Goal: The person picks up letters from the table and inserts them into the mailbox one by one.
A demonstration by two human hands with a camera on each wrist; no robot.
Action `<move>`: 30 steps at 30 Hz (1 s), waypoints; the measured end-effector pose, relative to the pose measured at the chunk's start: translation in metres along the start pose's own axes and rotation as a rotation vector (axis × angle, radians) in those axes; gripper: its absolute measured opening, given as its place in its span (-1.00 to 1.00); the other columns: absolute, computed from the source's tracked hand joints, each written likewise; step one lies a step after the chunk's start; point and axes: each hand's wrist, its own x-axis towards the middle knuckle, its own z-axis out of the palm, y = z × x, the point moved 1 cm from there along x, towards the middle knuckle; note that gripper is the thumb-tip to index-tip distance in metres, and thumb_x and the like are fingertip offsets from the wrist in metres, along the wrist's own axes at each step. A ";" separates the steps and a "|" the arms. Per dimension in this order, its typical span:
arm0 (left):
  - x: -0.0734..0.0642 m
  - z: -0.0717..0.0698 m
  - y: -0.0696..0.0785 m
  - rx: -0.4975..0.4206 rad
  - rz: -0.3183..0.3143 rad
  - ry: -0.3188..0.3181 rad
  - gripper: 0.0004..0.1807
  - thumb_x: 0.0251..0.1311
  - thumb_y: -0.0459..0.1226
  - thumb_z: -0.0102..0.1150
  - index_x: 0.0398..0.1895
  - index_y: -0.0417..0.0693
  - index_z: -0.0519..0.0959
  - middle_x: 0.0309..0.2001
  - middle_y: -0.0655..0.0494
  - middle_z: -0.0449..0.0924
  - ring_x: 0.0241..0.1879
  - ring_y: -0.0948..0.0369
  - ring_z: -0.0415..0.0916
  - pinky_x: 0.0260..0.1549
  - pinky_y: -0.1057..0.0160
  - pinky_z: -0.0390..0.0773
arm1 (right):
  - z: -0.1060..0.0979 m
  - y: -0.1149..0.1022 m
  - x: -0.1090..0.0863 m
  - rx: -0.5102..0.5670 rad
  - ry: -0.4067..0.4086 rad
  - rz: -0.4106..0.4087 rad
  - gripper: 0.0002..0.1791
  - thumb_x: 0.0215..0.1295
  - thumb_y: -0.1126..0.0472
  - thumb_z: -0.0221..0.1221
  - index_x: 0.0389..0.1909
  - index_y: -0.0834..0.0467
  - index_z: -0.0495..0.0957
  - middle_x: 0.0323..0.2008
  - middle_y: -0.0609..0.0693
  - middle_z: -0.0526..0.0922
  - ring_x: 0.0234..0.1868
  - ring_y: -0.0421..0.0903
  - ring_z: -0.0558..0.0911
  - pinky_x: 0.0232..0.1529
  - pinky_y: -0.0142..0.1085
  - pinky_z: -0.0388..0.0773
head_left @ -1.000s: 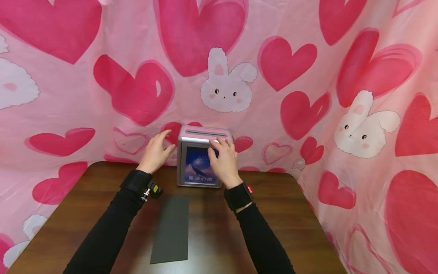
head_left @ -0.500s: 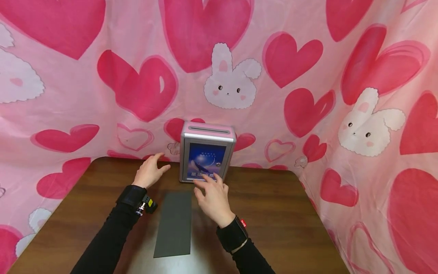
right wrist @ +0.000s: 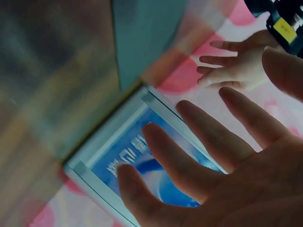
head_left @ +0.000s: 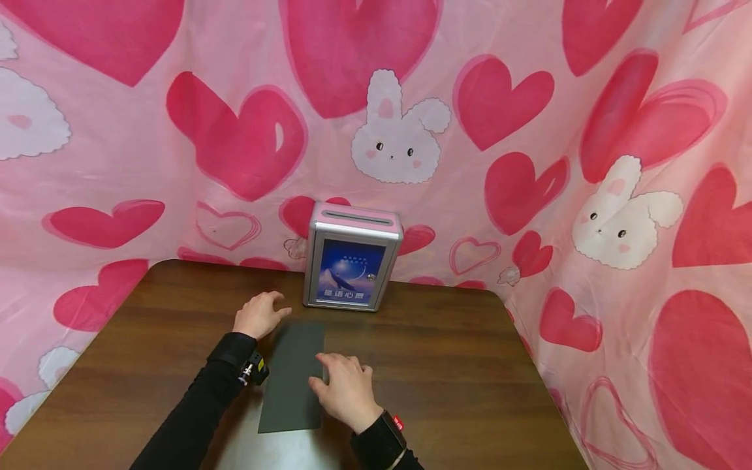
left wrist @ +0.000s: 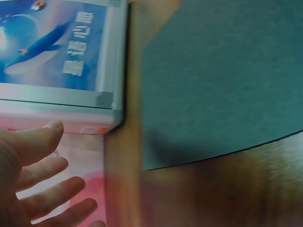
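A dark grey-green rectangular sheet (head_left: 294,372) lies lengthwise on the table. My left hand (head_left: 258,316), fingers spread and holding nothing, is beside the sheet's far left edge. Over the sheet's right edge is my right hand (head_left: 346,390), its fingers loosely bent and nothing in them. Behind both hands stands a silver and pink box (head_left: 352,258), upright, with a slot on top, a blue whale picture on its front and a small round lock. In the left wrist view the left fingers (left wrist: 52,191) show apart, near the box (left wrist: 111,71).
The brown wooden table (head_left: 458,365) runs back to a pink cloth backdrop (head_left: 329,156) printed with hearts and rabbits, which also wraps the right and left sides. The box stands near the table's back edge.
Both hands have come away from the box and down toward the sheet, the right one farther. The box turned slightly while the right hand was at it, and its lock now shows.
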 end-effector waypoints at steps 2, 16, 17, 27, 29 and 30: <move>-0.002 0.006 -0.001 0.014 -0.018 -0.032 -0.43 0.18 -0.02 0.23 0.14 -0.21 0.48 0.04 -0.26 0.54 -0.04 -0.21 0.49 -0.18 -0.24 0.47 | 0.005 0.001 -0.003 0.003 -0.035 0.032 -0.51 0.17 -0.10 0.26 0.11 -0.02 0.55 0.02 -0.03 0.63 0.00 0.06 0.54 -0.05 0.22 0.35; -0.010 0.034 -0.011 0.104 -0.033 -0.136 -0.22 -0.05 0.10 0.37 0.13 -0.25 0.48 0.03 -0.31 0.45 0.05 -0.25 0.36 -0.14 -0.31 0.42 | 0.030 0.012 -0.016 0.026 -0.126 0.135 -0.46 0.12 -0.15 0.28 0.08 0.03 0.55 -0.07 0.02 0.64 -0.05 0.04 0.60 -0.18 0.15 0.47; -0.011 0.035 -0.011 0.097 -0.038 -0.136 -0.22 -0.05 0.09 0.38 0.14 -0.25 0.48 0.04 -0.31 0.44 0.07 -0.24 0.34 -0.12 -0.32 0.41 | 0.032 0.013 -0.017 0.036 -0.134 0.146 -0.46 0.12 -0.15 0.28 0.08 0.03 0.55 -0.07 0.02 0.65 -0.06 0.05 0.60 -0.19 0.16 0.46; -0.016 0.040 -0.012 0.095 -0.049 -0.121 -0.25 -0.07 -0.05 0.45 0.16 -0.26 0.44 0.08 -0.32 0.37 0.11 -0.22 0.26 -0.10 -0.31 0.38 | 0.043 0.018 -0.021 0.108 -0.135 0.201 -0.45 0.09 -0.14 0.31 -0.02 0.18 0.59 -0.23 0.11 0.66 -0.24 0.12 0.63 -0.30 0.08 0.52; -0.017 0.040 -0.011 0.088 -0.050 -0.119 -0.27 -0.07 -0.07 0.46 0.13 -0.28 0.44 0.06 -0.32 0.38 0.10 -0.22 0.27 -0.11 -0.29 0.39 | 0.044 0.020 -0.021 0.119 -0.120 0.194 -0.50 0.09 -0.10 0.32 -0.10 0.20 0.60 -0.29 0.10 0.66 -0.28 0.10 0.63 -0.31 0.03 0.54; -0.017 0.040 -0.010 0.083 -0.052 -0.122 -0.28 -0.07 -0.07 0.46 0.10 -0.29 0.44 0.03 -0.32 0.39 0.08 -0.23 0.27 -0.12 -0.28 0.40 | 0.045 0.021 -0.021 0.128 -0.117 0.193 -0.53 0.08 -0.08 0.33 -0.14 0.21 0.60 -0.32 0.09 0.66 -0.30 0.08 0.63 -0.32 0.00 0.54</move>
